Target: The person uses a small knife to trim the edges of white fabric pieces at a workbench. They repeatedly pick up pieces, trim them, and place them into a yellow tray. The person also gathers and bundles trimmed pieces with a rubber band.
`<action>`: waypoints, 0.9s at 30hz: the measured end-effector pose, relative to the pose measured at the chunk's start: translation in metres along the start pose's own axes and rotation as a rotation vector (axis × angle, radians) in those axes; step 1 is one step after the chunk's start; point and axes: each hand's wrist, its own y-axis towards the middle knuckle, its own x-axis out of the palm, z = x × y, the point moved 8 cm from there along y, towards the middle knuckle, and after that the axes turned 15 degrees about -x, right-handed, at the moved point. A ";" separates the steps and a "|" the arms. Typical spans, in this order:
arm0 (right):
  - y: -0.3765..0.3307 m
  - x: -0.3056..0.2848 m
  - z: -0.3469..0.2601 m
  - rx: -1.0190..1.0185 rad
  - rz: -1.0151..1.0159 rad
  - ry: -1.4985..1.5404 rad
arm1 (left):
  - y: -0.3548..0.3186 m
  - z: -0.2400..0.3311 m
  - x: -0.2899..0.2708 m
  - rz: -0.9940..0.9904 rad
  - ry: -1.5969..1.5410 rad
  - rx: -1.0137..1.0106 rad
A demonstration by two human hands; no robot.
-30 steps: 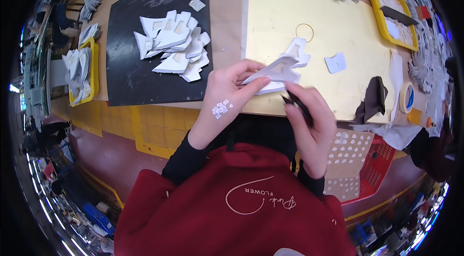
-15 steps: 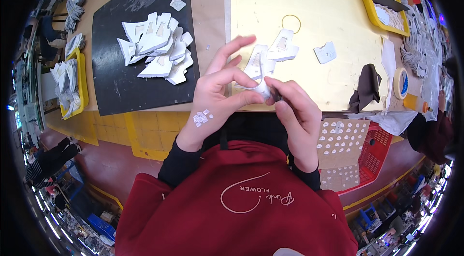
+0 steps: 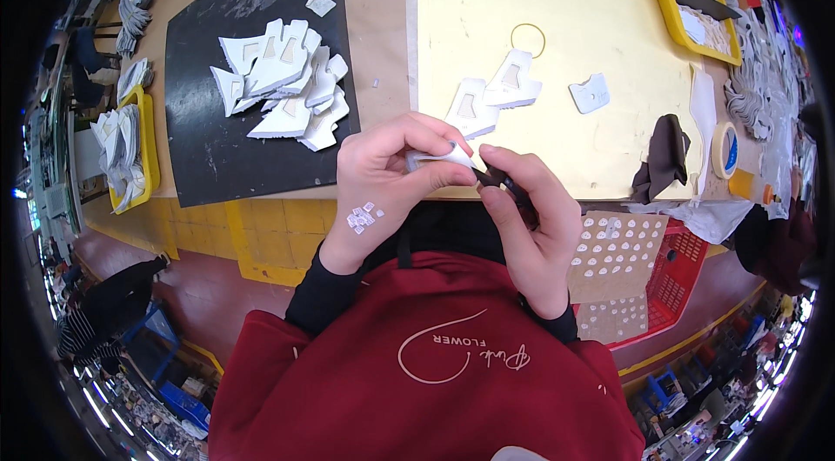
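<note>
My left hand [image 3: 383, 167] pinches a white cut piece [image 3: 445, 158] between thumb and curled fingers, and part of that piece is hidden. Several tiny white stickers [image 3: 361, 217] cling to the back of this hand near the wrist. Closed around a small black hand tool [image 3: 509, 185], my right hand [image 3: 541, 217] brings its tip up against the white piece's edge; the tool's kind is mostly covered by my fingers. Just beyond my hands, two flat white pieces with beige insets [image 3: 472, 107] overlap on the yellow sheet [image 3: 609, 35].
A heap of similar white pieces [image 3: 287, 70] lies on a black mat [image 3: 204, 148] at left. Farther right are a grey-white piece [image 3: 590, 94], a yellow rubber band [image 3: 543, 42], dark cloth [image 3: 665, 157], a tape roll [image 3: 724, 150] and a yellow tray [image 3: 737, 50]. A red crate [image 3: 683, 265] stands below.
My left fingers have curled in and the white piece has turned and shifted slightly left. More of the black tool shows in my right hand.
</note>
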 end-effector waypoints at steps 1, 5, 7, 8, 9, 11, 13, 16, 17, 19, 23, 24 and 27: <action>0.001 0.000 -0.001 -0.005 -0.015 -0.008 | -0.001 0.001 0.000 -0.001 -0.006 -0.009; 0.000 0.001 0.003 0.099 -0.060 0.048 | -0.002 0.005 0.001 0.000 0.025 0.042; -0.003 0.002 0.007 0.143 -0.040 0.103 | -0.003 0.005 0.001 -0.005 0.031 0.052; -0.005 0.003 0.009 0.165 -0.030 0.130 | -0.003 0.006 0.001 -0.009 0.033 0.057; -0.005 0.003 0.008 0.143 -0.024 0.144 | -0.003 0.006 0.001 -0.008 0.026 0.057; -0.003 0.004 0.006 0.099 -0.013 0.173 | -0.004 0.007 0.002 -0.006 0.011 0.057; -0.003 0.004 0.007 0.102 -0.029 0.163 | -0.003 0.008 0.002 -0.007 0.063 0.093; -0.005 0.005 0.013 0.229 -0.029 0.265 | -0.004 0.005 0.001 -0.006 0.081 0.068; -0.008 0.007 0.019 0.315 -0.012 0.361 | -0.004 0.004 0.001 -0.006 0.077 0.046; -0.019 0.009 0.033 0.513 0.050 0.586 | -0.001 0.013 0.001 0.052 0.271 0.165; -0.029 0.020 0.046 0.714 0.162 1.039 | 0.004 0.013 -0.004 0.144 0.412 0.191; -0.029 0.019 0.046 0.721 0.213 1.083 | 0.006 0.010 -0.006 0.147 0.400 0.142; -0.022 0.012 0.037 0.609 0.241 0.893 | 0.008 0.002 -0.012 0.188 0.405 0.026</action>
